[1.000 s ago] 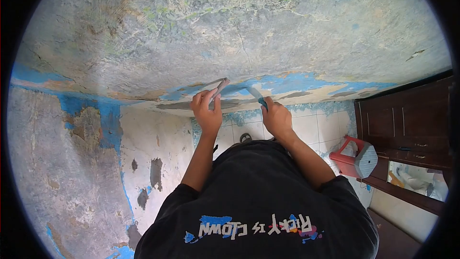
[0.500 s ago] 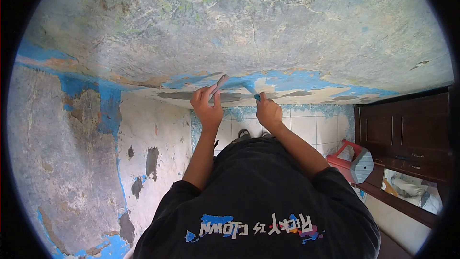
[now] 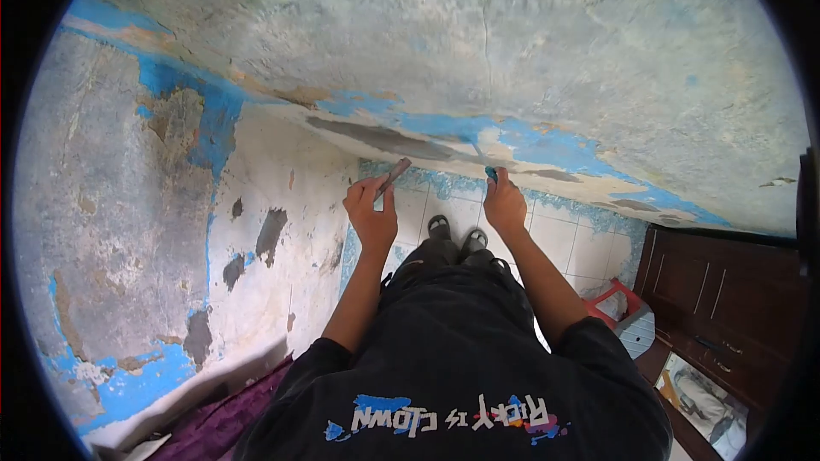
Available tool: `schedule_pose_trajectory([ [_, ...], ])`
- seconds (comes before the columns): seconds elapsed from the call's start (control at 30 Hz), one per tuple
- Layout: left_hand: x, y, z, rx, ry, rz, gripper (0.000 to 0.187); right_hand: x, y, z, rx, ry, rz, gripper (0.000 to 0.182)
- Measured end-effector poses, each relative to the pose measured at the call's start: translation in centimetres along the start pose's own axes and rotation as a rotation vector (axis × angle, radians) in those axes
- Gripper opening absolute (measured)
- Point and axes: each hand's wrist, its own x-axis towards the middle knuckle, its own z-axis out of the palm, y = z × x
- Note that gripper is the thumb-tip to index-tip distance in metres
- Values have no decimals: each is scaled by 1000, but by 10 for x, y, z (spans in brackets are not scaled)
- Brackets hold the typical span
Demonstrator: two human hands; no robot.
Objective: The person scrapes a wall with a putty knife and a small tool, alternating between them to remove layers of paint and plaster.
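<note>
My left hand (image 3: 371, 220) is closed on a flat grey-brown strip (image 3: 395, 174), which points up toward the wall's lower part; its exact kind I cannot tell. To its right, my right hand (image 3: 506, 207) grips a scraper by its teal handle (image 3: 490, 172). The scraper's thin blade reaches up to the wall (image 3: 487, 43), where a band of blue paint (image 3: 547, 141) borders off-white paint. A dark grey bare patch (image 3: 384, 138) lies on the wall just above the strip.
A peeling side wall (image 3: 111, 162) stands on the left, with purple cloth (image 3: 226, 418) at its foot. White floor tiles (image 3: 551, 235) lie below. On the right are a red and grey stool (image 3: 628, 320) and a dark wooden cabinet (image 3: 726, 290).
The view has shifted, showing more floor and the purple cloth. Both hands keep their tools; the left one's strip now sits lower against the wall, below the dark patch.
</note>
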Motion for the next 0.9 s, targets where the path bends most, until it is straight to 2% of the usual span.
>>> schedule_pose_trajectory([
  [0.07,-24,-2,-8,5,-48,-5,27,-8,7,4,14,-86,43,38],
  [0.1,-30,-3,-7,-3,-75,-9,26,-16,11,9,121,-20,40,41],
  [0.2,-41,-5,-4,-29,-109,-16,26,-38,9,9,198,-7,135,42],
  [0.23,-43,-8,-2,-32,-104,-13,26,-43,16,19,202,19,114,42],
  [0.37,-23,-11,-2,-74,-64,-30,26,-31,10,11,126,-91,69,40],
  [0.5,19,-41,-16,-44,5,16,24,-6,-44,2,93,-121,57,37],
  [0.7,69,-111,-51,-39,88,12,27,16,-106,56,132,-49,-53,30],
  [0.9,124,-175,-72,-70,111,70,26,25,-163,71,88,-87,116,35],
])
